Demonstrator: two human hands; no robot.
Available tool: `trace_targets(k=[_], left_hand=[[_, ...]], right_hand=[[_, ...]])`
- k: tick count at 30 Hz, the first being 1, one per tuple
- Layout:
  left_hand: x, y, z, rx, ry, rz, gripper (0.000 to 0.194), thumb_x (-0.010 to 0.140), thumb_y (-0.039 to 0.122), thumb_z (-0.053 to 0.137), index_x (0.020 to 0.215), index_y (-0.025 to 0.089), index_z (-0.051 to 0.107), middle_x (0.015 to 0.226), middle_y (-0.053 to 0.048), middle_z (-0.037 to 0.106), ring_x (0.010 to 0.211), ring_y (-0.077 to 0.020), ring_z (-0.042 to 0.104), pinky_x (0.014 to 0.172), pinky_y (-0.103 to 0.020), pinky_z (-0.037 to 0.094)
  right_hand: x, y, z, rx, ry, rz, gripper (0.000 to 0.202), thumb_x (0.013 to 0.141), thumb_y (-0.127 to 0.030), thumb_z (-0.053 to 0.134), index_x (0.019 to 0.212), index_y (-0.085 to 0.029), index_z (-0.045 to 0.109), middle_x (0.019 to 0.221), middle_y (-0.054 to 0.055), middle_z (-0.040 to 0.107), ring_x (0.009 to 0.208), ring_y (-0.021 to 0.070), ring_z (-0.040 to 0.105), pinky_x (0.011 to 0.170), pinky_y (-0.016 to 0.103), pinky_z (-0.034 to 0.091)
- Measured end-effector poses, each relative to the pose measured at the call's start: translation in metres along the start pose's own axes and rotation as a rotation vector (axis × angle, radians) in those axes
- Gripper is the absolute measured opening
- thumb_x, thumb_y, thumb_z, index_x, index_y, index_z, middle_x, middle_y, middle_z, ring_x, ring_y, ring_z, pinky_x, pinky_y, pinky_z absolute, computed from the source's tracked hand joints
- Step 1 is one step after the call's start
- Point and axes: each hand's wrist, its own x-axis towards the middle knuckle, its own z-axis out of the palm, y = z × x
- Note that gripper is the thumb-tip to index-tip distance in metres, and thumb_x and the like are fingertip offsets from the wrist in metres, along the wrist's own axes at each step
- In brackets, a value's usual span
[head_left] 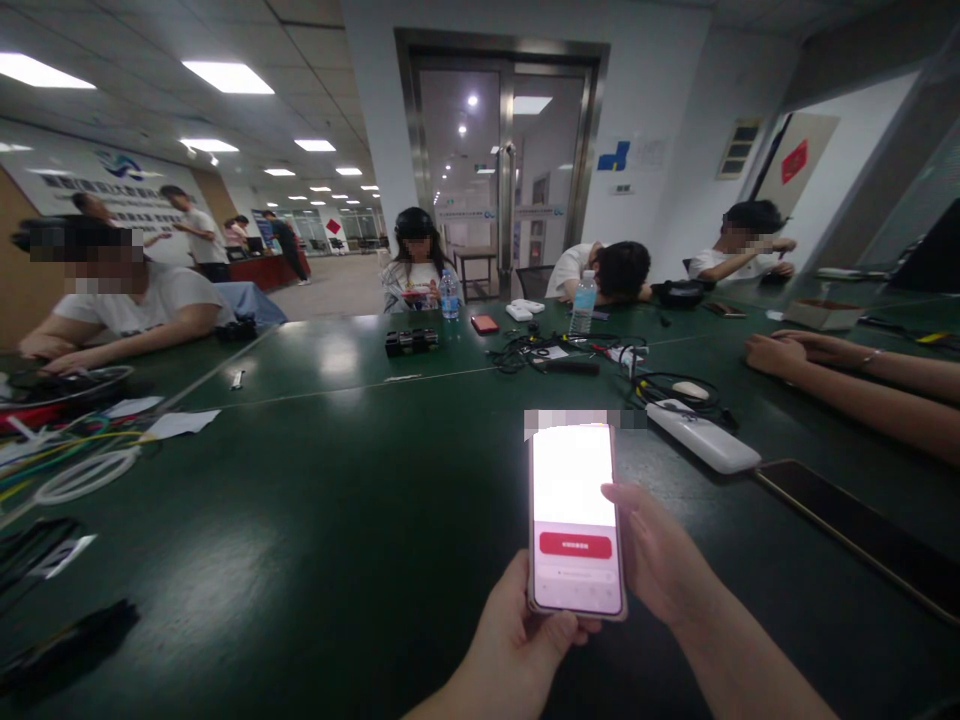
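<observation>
A lit smartphone stands tilted up above the green table, its screen white on top with a red button lower down. My left hand is closed around its lower left corner, the thumb along the bottom edge. At the phone's right side is my right hand, its thumb touching the screen's edge and its other fingers partly hidden behind the phone. A white power strip lies beyond my right hand, and a dark phone-shaped device lies to its right.
Tangled black cables, a water bottle and a second bottle are on the green table. Coloured wires lie at left. Several people sit around the table; another person's hands rest at right.
</observation>
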Motion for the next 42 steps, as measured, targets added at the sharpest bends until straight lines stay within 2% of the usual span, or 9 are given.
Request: trace_targets(k=[4, 8, 11, 17, 20, 26, 32, 42], left_hand=[[-0.0002, 0.0018, 0.0006, 0.002, -0.012, 0.014, 0.050, 0.075, 0.043, 0.059, 0.110, 0.009, 0.045, 0.094, -0.015, 0.058, 0.079, -0.0187, 0.054, 0.070, -0.032, 0.042], [-0.0002, 0.0026, 0.0006, 0.012, -0.015, -0.015, 0.051, 0.075, 0.044, 0.059, 0.110, 0.010, 0.044, 0.096, -0.015, 0.058, 0.079, -0.0187, 0.055, 0.071, -0.032, 0.042], [0.0002, 0.0004, 0.0000, -0.001, -0.010, -0.016, 0.053, 0.074, 0.044, 0.061, 0.110, 0.010, 0.044, 0.095, -0.016, 0.058, 0.078, -0.0185, 0.055, 0.070, -0.032, 0.042], [-0.0004, -0.0009, -0.0004, 0.010, -0.005, -0.032, 0.056, 0.073, 0.045, 0.061, 0.112, 0.009, 0.043, 0.097, -0.017, 0.058, 0.077, -0.0187, 0.056, 0.070, -0.032, 0.043], [-0.0008, 0.0004, -0.0002, 0.018, 0.004, -0.037, 0.056, 0.072, 0.045, 0.062, 0.111, 0.009, 0.043, 0.095, -0.016, 0.058, 0.076, -0.0186, 0.056, 0.069, -0.032, 0.043], [-0.0011, 0.0024, -0.0002, 0.030, -0.003, -0.042, 0.054, 0.074, 0.044, 0.060, 0.112, 0.010, 0.043, 0.097, -0.016, 0.058, 0.077, -0.0190, 0.056, 0.069, -0.033, 0.043], [-0.0011, 0.0020, 0.0004, 0.024, 0.010, -0.042, 0.055, 0.072, 0.046, 0.062, 0.110, 0.010, 0.045, 0.094, -0.015, 0.058, 0.076, -0.0183, 0.056, 0.068, -0.031, 0.043], [-0.0017, 0.0055, 0.0014, 0.039, 0.011, -0.060, 0.055, 0.073, 0.046, 0.061, 0.111, 0.010, 0.044, 0.093, -0.014, 0.059, 0.075, -0.0176, 0.056, 0.068, -0.030, 0.043]], right_hand=[[-0.0025, -0.0029, 0.0054, -0.019, 0.014, 0.037, 0.047, 0.073, -0.040, 0.053, 0.114, -0.016, 0.047, 0.083, 0.009, 0.067, 0.072, 0.0255, 0.063, 0.071, 0.040, 0.045], [-0.0016, -0.0042, 0.0084, 0.052, 0.044, 0.038, 0.043, 0.075, -0.045, 0.050, 0.107, -0.016, 0.053, 0.084, 0.007, 0.067, 0.076, 0.0243, 0.062, 0.073, 0.038, 0.045], [-0.0012, -0.0036, 0.0072, 0.066, 0.004, 0.038, 0.044, 0.076, -0.047, 0.049, 0.105, -0.015, 0.054, 0.083, 0.008, 0.067, 0.076, 0.0241, 0.062, 0.072, 0.037, 0.045], [-0.0032, -0.0021, 0.0039, -0.002, -0.004, 0.024, 0.052, 0.072, -0.038, 0.052, 0.118, -0.015, 0.044, 0.083, 0.009, 0.067, 0.070, 0.0257, 0.063, 0.068, 0.040, 0.046], [-0.0029, -0.0024, 0.0055, 0.005, 0.012, 0.037, 0.053, 0.073, -0.038, 0.052, 0.120, -0.014, 0.043, 0.085, 0.010, 0.067, 0.075, 0.0265, 0.063, 0.071, 0.041, 0.045], [-0.0025, -0.0048, 0.0110, 0.076, 0.044, 0.050, 0.046, 0.076, -0.048, 0.050, 0.110, -0.017, 0.052, 0.088, 0.007, 0.067, 0.080, 0.0250, 0.061, 0.075, 0.038, 0.044], [-0.0007, -0.0025, 0.0063, 0.053, 0.011, 0.014, 0.038, 0.076, -0.046, 0.048, 0.098, -0.016, 0.058, 0.081, 0.007, 0.067, 0.076, 0.0243, 0.062, 0.073, 0.037, 0.044], [-0.0027, -0.0020, 0.0034, -0.019, -0.011, 0.022, 0.051, 0.072, -0.037, 0.051, 0.117, -0.013, 0.045, 0.084, 0.010, 0.067, 0.072, 0.0261, 0.063, 0.068, 0.040, 0.046]])
